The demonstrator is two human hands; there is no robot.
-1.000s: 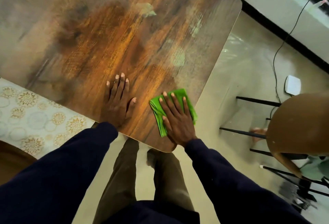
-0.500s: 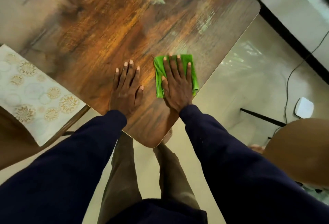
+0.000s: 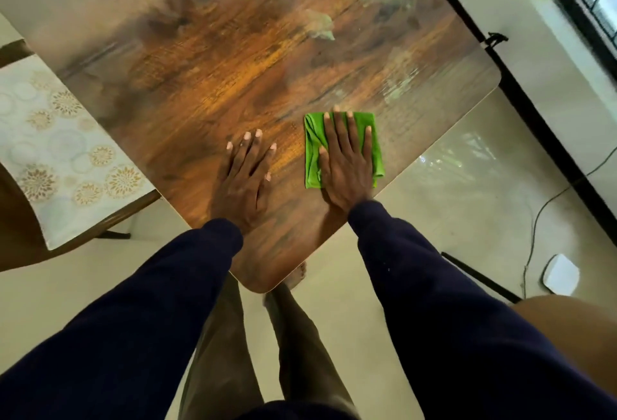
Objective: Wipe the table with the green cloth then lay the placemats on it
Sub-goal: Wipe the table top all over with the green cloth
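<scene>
The green cloth (image 3: 312, 152), pressed flat beneath the right hand (image 3: 345, 169) (grip released), has been swept away from the table's (image 3: 200, 69) near corner. The left hand (image 3: 243, 182), grip also released, is braced on the table beside it. Wiping is judged unfinished, and the placemat (image 3: 60, 152) left of the table is not yet laid.

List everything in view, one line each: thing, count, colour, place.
Table: one, brown wood-grain, centre.
Green cloth: one, folded, on the table near its right edge.
Placemat: at least one, cream with gold flowers, on the chair at left.
Chair: one, brown, left of the table.
White device: one, on the floor at right.
Brown seat: one, bottom right.
Left hand: one, flat on the table beside the cloth.
Right hand: one, flat on the cloth.
</scene>
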